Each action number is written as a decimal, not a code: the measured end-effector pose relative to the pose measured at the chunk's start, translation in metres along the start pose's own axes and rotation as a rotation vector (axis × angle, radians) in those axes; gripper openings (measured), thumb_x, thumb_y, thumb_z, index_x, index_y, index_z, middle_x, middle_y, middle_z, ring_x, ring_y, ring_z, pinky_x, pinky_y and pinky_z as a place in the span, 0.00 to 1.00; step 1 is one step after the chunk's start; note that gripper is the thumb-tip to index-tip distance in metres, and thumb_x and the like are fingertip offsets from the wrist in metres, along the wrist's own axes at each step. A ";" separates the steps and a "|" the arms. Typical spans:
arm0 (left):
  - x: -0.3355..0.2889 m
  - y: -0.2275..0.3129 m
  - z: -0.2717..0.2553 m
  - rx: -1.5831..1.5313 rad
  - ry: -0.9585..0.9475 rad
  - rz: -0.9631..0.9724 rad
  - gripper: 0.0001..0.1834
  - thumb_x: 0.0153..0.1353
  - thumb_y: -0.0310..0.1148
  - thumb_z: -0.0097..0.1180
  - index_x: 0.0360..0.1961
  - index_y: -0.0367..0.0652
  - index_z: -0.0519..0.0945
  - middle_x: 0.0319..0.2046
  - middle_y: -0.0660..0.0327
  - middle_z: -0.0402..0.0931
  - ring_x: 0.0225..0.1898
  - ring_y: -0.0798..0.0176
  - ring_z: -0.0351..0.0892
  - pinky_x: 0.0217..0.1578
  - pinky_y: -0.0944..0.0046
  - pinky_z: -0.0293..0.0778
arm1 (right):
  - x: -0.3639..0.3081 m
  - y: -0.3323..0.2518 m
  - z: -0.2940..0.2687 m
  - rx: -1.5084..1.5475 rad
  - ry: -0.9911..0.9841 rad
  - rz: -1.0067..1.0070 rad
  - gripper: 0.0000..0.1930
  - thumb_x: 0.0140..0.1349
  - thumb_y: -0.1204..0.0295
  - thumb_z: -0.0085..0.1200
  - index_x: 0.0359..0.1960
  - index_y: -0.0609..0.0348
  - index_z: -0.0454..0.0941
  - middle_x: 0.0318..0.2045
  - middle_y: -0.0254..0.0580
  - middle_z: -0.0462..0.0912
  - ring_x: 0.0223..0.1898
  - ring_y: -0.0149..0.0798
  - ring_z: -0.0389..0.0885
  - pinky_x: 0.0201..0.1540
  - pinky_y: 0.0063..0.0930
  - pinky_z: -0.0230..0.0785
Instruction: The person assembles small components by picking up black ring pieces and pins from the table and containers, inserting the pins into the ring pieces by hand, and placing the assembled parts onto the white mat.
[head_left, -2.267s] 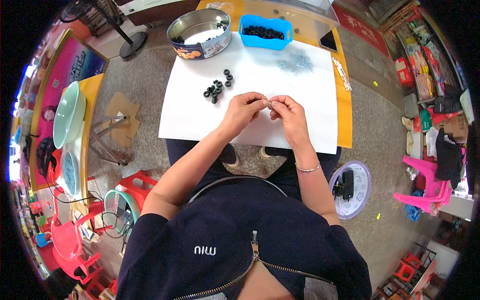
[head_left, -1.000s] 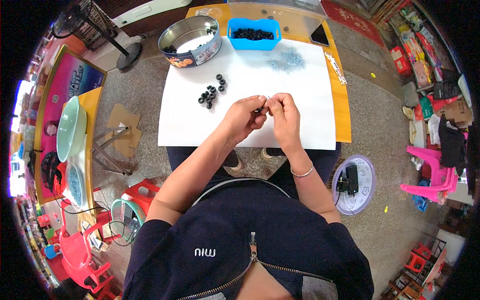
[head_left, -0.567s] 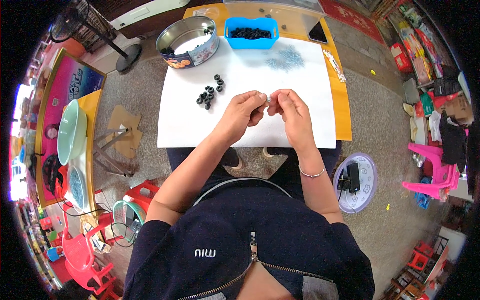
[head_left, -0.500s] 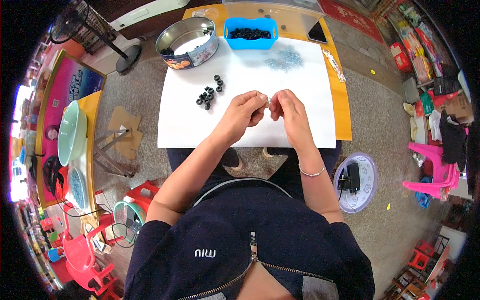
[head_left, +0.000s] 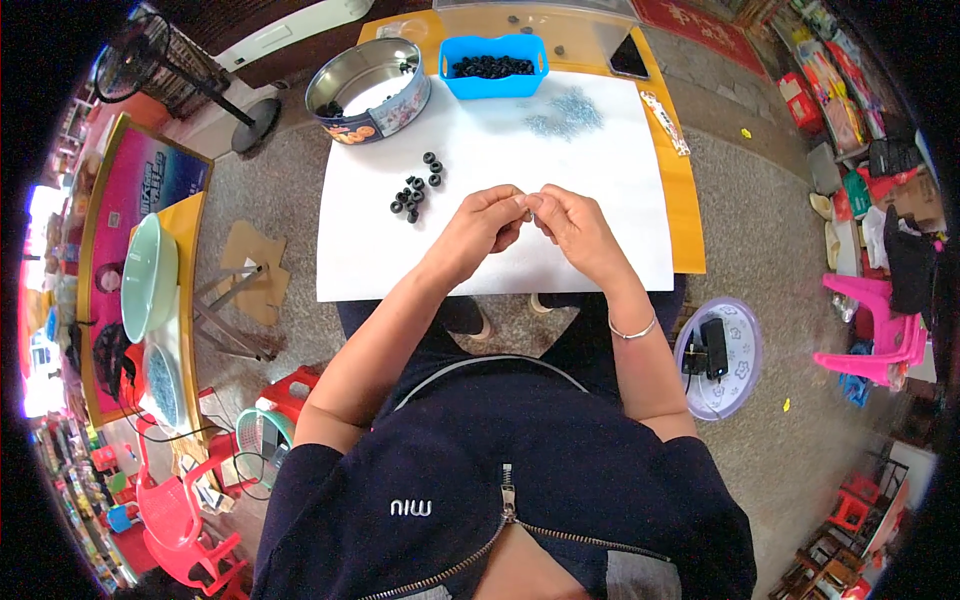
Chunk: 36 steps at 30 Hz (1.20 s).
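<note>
Above the near middle of the white sheet (head_left: 350, 260), my left hand (head_left: 482, 226) and my right hand (head_left: 578, 228) meet at the fingertips. Both are closed in a pinch. A tiny piece between them is mostly covered by the fingers, so I cannot make out its kind. To the left of my hands lies a loose group of small black ring-shaped pieces (head_left: 417, 196). Farther off, a scatter of small clear bluish pieces (head_left: 565, 113) rests on the sheet. Similar-looking black pieces (head_left: 492, 67) fill a blue plastic basket (head_left: 495, 88) at the back.
A round metal tin (head_left: 385, 118) with some black pieces inside stands at the back left, beside the basket. A phone (head_left: 629, 58) lies at the far right of the yellow table (head_left: 683, 235). On the floor to the right sits a lilac basin (head_left: 745, 365) holding black adapters.
My right hand has moved left and its fingertips now touch those of my left hand. The small shiny piece seen between them is now mostly hidden. The view has shifted slightly.
</note>
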<state>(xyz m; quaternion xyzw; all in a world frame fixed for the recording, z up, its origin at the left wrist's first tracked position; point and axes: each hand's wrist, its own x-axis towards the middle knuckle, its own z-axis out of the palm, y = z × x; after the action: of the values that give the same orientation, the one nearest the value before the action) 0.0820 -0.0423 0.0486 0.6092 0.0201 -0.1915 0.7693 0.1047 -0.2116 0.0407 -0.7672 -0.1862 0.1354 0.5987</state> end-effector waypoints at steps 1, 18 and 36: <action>0.001 -0.002 -0.003 0.020 -0.019 -0.005 0.10 0.64 0.35 0.47 0.30 0.41 0.74 0.17 0.72 0.60 0.17 0.77 0.54 0.17 0.75 0.48 | 0.001 0.000 -0.001 0.002 0.001 -0.002 0.16 0.67 0.62 0.47 0.25 0.61 0.72 0.18 0.28 0.67 0.22 0.22 0.62 0.25 0.17 0.56; 0.026 -0.025 -0.009 0.488 0.241 0.119 0.13 0.64 0.37 0.47 0.28 0.38 0.75 0.17 0.71 0.61 0.18 0.76 0.55 0.17 0.73 0.52 | 0.007 0.017 0.006 -0.290 0.099 -0.101 0.11 0.62 0.66 0.52 0.30 0.64 0.71 0.24 0.46 0.76 0.25 0.42 0.74 0.30 0.34 0.66; 0.018 -0.008 -0.003 -0.370 0.012 -0.092 0.09 0.67 0.33 0.45 0.31 0.40 0.71 0.24 0.66 0.65 0.21 0.74 0.60 0.20 0.75 0.57 | 0.009 0.019 0.014 0.114 0.310 -0.198 0.05 0.59 0.74 0.54 0.34 0.62 0.73 0.28 0.34 0.77 0.28 0.26 0.73 0.33 0.21 0.68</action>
<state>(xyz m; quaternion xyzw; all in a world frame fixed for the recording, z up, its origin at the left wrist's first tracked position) 0.0966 -0.0457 0.0353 0.4569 0.0875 -0.2156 0.8585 0.1089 -0.1992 0.0193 -0.7214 -0.1586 -0.0336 0.6733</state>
